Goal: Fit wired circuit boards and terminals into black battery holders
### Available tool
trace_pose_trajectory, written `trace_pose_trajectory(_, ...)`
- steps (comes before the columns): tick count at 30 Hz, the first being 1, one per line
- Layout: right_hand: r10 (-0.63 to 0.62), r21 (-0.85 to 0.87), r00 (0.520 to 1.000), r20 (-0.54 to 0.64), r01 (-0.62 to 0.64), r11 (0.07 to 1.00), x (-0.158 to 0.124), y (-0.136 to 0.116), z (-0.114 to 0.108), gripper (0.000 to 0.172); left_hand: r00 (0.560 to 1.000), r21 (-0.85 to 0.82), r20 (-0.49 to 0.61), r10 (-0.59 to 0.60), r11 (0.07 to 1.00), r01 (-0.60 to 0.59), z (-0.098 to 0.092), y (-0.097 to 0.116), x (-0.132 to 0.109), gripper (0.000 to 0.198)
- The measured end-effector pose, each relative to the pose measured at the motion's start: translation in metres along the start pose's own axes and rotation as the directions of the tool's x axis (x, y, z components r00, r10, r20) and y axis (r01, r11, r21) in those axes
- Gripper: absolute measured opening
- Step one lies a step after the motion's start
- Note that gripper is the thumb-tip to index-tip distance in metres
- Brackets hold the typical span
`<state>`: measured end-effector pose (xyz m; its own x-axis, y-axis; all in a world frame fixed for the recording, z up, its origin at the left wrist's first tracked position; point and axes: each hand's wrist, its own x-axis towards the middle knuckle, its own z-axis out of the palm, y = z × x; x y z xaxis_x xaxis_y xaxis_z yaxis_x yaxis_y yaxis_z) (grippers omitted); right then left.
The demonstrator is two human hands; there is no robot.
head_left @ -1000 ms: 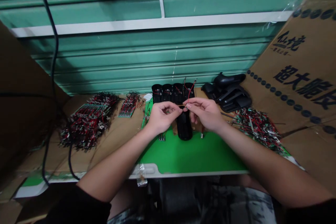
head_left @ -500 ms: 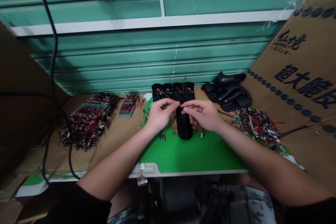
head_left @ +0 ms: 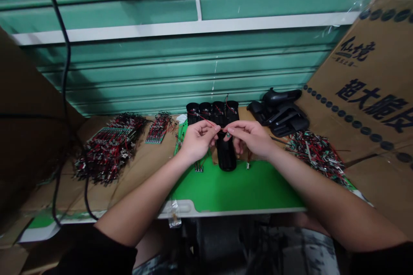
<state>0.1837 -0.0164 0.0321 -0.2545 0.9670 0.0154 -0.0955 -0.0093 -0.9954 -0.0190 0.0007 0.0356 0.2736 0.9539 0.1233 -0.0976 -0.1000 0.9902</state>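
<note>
My left hand [head_left: 197, 139] and my right hand [head_left: 249, 137] meet above a green mat [head_left: 237, 189]. Their fingertips pinch a thin red wire [head_left: 209, 123] with a tiny circuit board [head_left: 228, 135] at the right hand's end, partly hidden by my fingers. Just behind my hands stands a row of black cylindrical holders [head_left: 212, 112] with red wires in them. A black tube [head_left: 226, 157] lies directly beneath my hands, its far end hidden by them.
A large heap of wired circuit boards [head_left: 108, 154] and a smaller batch [head_left: 158, 129] lie on cardboard at left, with another heap [head_left: 314, 157] at right. Black moulded plastic parts [head_left: 279, 111] sit back right. A black cable [head_left: 64, 73] hangs at left before a green shutter [head_left: 180, 73].
My hands have shifted slightly up and toward the black holders since the earliest frame, with the red wire now stretched between my fingertips. The heaps and holders have not moved.
</note>
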Motion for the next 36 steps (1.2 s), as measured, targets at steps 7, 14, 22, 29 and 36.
trace_pose_trajectory(7,0.005,0.201,1.000,-0.010,-0.003,0.980,0.000,-0.008,-0.005,0.042,0.981,0.223,-0.132,0.140,0.969,-0.108,-0.003,-0.007,-0.002,0.047)
trace_pose_trajectory(14,0.023,0.317,1.000,-0.014,-0.017,0.948,0.001,-0.013,-0.009,0.042,0.989,0.735,-0.008,0.149,0.672,-0.095,0.003,-0.018,-0.016,0.089)
trace_pose_trajectory(22,0.030,0.299,0.999,0.015,-0.033,0.954,0.000,-0.008,-0.003,0.039,0.990,0.790,0.130,0.050,0.599,-0.134,0.002,-0.023,-0.017,0.072)
trace_pose_trajectory(29,0.035,0.342,0.999,0.022,-0.040,0.939,-0.003,-0.015,-0.002,0.038,0.987,0.794,0.147,0.065,0.587,-0.156,0.003,-0.018,-0.016,0.047)
trace_pose_trajectory(36,0.000,0.324,1.000,-0.003,0.001,0.946,-0.002,-0.015,-0.004,0.040,1.000,0.654,0.013,0.021,0.756,-0.025,0.005,-0.015,-0.017,0.053)
